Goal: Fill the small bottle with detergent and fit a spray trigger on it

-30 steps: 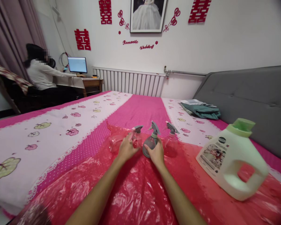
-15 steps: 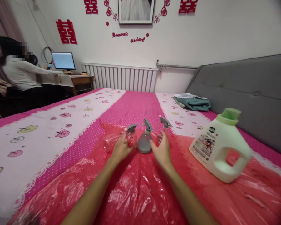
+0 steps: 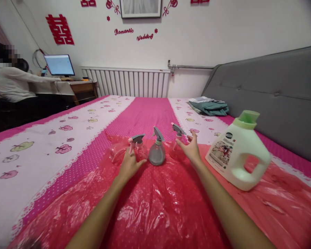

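Note:
Three spray bottles stand in a row on a red plastic sheet (image 3: 150, 211). The middle spray bottle (image 3: 157, 154) has a greyish, see-through body and a grey trigger head. My left hand (image 3: 129, 165) is at the left spray bottle (image 3: 141, 149), thumb stretched out to the right; its other fingers are partly hidden near the pink nozzle. Beside the right spray bottle (image 3: 178, 133), my right hand (image 3: 191, 148) has thumb and fingers apart, the thumb close to the bottle's neck. A clear, pinkish-looking bottle (image 3: 116, 154) lies left of my left hand.
A large pale green jug (image 3: 238, 152) with a green cap stands at the right. Folded clothes (image 3: 209, 106) lie near the grey headboard (image 3: 274, 79). A person in a white top (image 3: 15, 83) sits at a desk with a monitor (image 3: 59, 65). A radiator (image 3: 129, 83) lines the wall.
My right hand has moved right, from beside the middle bottle to the right bottle, which now leans less behind my fingers. My left hand stays by the left bottle. The view has shifted slightly.

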The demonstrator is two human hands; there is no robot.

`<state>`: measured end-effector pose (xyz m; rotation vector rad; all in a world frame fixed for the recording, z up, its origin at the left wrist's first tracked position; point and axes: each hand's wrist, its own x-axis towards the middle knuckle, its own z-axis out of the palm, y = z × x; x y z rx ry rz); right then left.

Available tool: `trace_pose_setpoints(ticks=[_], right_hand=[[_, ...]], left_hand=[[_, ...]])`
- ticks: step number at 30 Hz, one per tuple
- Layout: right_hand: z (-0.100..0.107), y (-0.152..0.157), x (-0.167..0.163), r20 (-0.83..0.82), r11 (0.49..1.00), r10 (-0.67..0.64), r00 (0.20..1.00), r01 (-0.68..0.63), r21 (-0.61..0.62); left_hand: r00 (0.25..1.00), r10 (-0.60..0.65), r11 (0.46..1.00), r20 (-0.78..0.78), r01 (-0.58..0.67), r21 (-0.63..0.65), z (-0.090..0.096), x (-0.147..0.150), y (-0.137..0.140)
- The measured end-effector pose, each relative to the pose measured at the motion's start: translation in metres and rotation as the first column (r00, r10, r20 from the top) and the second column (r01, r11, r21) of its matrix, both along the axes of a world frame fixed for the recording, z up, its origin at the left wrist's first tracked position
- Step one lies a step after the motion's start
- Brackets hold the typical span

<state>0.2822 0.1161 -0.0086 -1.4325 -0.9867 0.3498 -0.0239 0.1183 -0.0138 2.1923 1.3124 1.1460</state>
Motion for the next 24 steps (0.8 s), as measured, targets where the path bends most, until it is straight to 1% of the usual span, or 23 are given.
trace_pose_setpoints(ticks=[4, 6, 8, 11, 13, 15, 16, 18, 19, 20, 21, 22, 24], right_hand=[[-0.011, 0.013, -0.005, 0.004, 0.993, 0.094, 0.996, -0.093, -0.074], [-0.013, 0.018, -0.007, 0.003, 0.988, 0.124, 0.992, -0.123, -0.092], [-0.010, 0.019, -0.006, -0.001, 0.987, 0.132, 0.991, -0.132, -0.092], [0.004, 0.007, 0.001, -0.014, 0.996, 0.076, 0.997, -0.076, -0.052], [0.018, -0.011, 0.007, -0.024, 1.000, 0.026, 0.999, -0.026, -0.004], [0.033, -0.037, 0.010, -0.024, 0.998, 0.018, 1.000, -0.017, 0.057], [0.039, -0.052, 0.009, -0.019, 0.996, 0.040, 0.999, -0.038, 0.083], [0.046, -0.085, 0.000, -0.011, 0.989, 0.105, 0.994, -0.103, 0.104], [0.046, -0.102, -0.007, -0.010, 0.986, 0.136, 0.991, -0.134, 0.100], [0.044, -0.118, -0.016, -0.012, 0.977, 0.198, 0.980, -0.196, 0.080], [0.040, -0.133, -0.027, -0.038, 0.954, 0.297, 0.954, -0.295, 0.050], [0.035, -0.147, -0.038, -0.063, 0.916, 0.399, 0.915, -0.400, -0.002], [0.024, -0.168, -0.058, -0.093, 0.822, 0.548, 0.831, -0.556, -0.123]], left_hand=[[1.000, -0.016, 1.000, -0.016, 0.016, 0.013, 0.002, -0.008, -0.005], [1.000, -0.013, 1.000, -0.028, 0.013, 0.016, 0.003, -0.014, -0.008], [0.999, 0.007, 1.000, -0.042, -0.007, 0.013, 0.003, -0.020, -0.013], [0.997, 0.053, 0.999, -0.060, -0.053, -0.005, 0.004, -0.029, -0.026], [0.994, 0.081, 0.996, -0.070, -0.082, -0.017, 0.005, -0.034, -0.040], [0.990, 0.112, 0.993, -0.089, -0.114, -0.020, 0.007, -0.040, -0.057], [0.983, 0.133, 0.991, -0.130, -0.136, -0.015, 0.007, -0.043, -0.066], [0.974, 0.118, 0.992, -0.193, -0.122, -0.013, 0.006, -0.050, -0.081], [0.972, 0.104, 0.994, -0.209, -0.109, -0.015, 0.005, -0.055, -0.088], [0.972, 0.093, 0.995, -0.214, -0.099, -0.020, 0.002, -0.059, -0.093], [0.973, 0.084, 0.996, -0.214, -0.091, -0.021, -0.001, -0.063, -0.098], [0.973, 0.079, 0.996, -0.216, -0.085, -0.019, -0.004, -0.067, -0.102], [0.972, 0.062, 0.997, -0.228, -0.072, -0.033, -0.010, -0.072, -0.106]])
